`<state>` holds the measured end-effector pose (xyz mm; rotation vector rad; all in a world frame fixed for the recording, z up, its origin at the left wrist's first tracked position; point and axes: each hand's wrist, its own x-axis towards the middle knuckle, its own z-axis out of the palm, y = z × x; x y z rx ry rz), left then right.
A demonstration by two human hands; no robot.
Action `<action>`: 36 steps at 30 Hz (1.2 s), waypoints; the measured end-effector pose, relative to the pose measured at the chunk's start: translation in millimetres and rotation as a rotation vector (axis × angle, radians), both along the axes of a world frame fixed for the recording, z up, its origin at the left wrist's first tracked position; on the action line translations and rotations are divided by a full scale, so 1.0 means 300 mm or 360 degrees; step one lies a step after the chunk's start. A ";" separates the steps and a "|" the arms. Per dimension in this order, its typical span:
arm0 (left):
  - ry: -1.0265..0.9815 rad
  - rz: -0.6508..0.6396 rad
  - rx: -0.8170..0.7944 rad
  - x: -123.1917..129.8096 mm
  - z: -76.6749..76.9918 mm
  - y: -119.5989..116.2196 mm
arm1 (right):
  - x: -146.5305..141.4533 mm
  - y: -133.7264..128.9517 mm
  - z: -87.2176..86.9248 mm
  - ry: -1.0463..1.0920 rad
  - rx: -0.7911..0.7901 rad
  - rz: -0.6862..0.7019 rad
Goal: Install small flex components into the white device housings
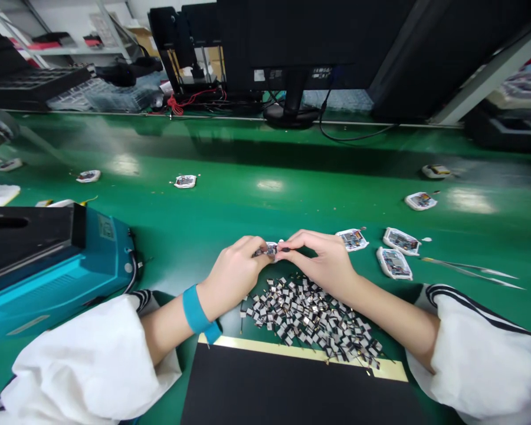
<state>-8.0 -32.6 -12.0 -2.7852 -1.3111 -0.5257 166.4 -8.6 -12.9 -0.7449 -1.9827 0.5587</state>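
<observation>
While the left hand (pixel 235 268) grips a device (pixel 271 249) and the right hand (pixel 330 262) pinches a dark part (pixel 285 249), a slip could drop it among heaped components (pixel 310 319).

A black monitor (pixel 310 35) was stood at the far side of a green table (pixel 230 206), with red wires (pixel 176 106) bunched to its left. A blue-and-black machine (pixel 108 260) was placed at the left; a white shelf (pixel 79 51) was seen far left.
</observation>
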 end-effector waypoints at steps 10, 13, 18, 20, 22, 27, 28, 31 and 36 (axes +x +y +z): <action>0.0009 0.0033 -0.0016 -0.002 -0.003 0.001 | -0.021 -0.003 0.008 -0.0181 0.0070 -0.0028; 0.0002 0.0039 -0.0026 -0.002 -0.005 0.003 | -0.032 -0.010 0.011 -0.0209 0.0042 -0.0045; -0.0061 0.0032 -0.0030 -0.001 -0.012 -0.002 | -0.036 -0.015 0.002 -0.0194 0.0013 -0.0077; -0.0096 0.0025 -0.0052 -0.001 -0.014 -0.004 | -0.034 -0.014 -0.004 -0.0177 -0.0015 -0.0096; -0.0113 0.0025 -0.0073 -0.002 -0.014 -0.005 | -0.034 -0.012 -0.010 -0.0171 -0.0042 -0.0116; -0.0128 0.0012 -0.0100 -0.004 -0.006 0.001 | -0.038 -0.005 -0.025 -0.0085 -0.0175 -0.0116; -0.0130 0.0008 -0.0098 -0.004 -0.003 0.000 | -0.035 0.000 -0.026 -0.0007 -0.0250 -0.0129; -0.0113 0.0052 -0.0118 0.000 0.007 -0.010 | -0.006 0.029 -0.017 0.0273 -0.0496 -0.0149; -0.0355 0.0110 -0.0319 0.010 0.020 -0.038 | 0.076 0.077 0.013 -0.0139 -0.0511 -0.0205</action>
